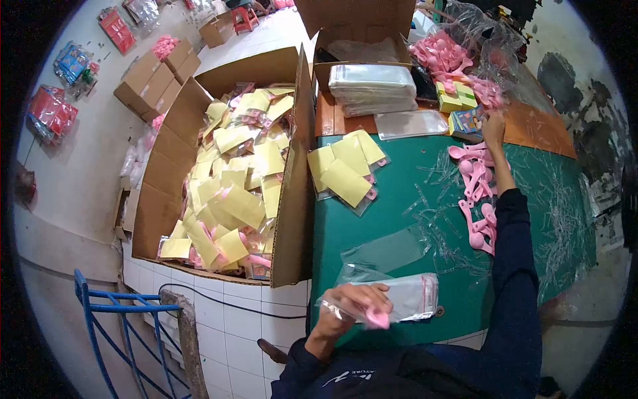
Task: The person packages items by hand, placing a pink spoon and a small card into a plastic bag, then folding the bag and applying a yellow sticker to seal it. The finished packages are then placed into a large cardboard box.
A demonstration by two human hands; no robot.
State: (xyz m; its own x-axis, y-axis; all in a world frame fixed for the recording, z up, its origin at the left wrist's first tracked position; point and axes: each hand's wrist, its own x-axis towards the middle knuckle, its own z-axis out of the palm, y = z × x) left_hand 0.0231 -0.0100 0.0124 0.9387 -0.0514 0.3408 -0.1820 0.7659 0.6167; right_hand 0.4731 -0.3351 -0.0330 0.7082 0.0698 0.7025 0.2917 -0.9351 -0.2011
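Note:
Near the front edge of the green table, my left hand [345, 307] is closed round a clear plastic bag with a pink spoon [377, 318] in it. A stack of clear bags [415, 297] lies just to its right. My right hand [494, 128] reaches to the far side, at a stack of printed cards [467, 122]; its fingertips are too small to make out. Pink spoons [475, 179] lie in a row below that hand, beside my forearm. Packed bags with yellow cards [345, 174] rest at the table's left edge.
A large open carton [302, 166] full of packed bags stands left of the table. Behind are stacked clear bags [372, 83], another box [362, 20] and a pink spoon heap [440, 53]. Plastic strips [565, 213] lie at right. A blue metal frame [126, 307] stands front left.

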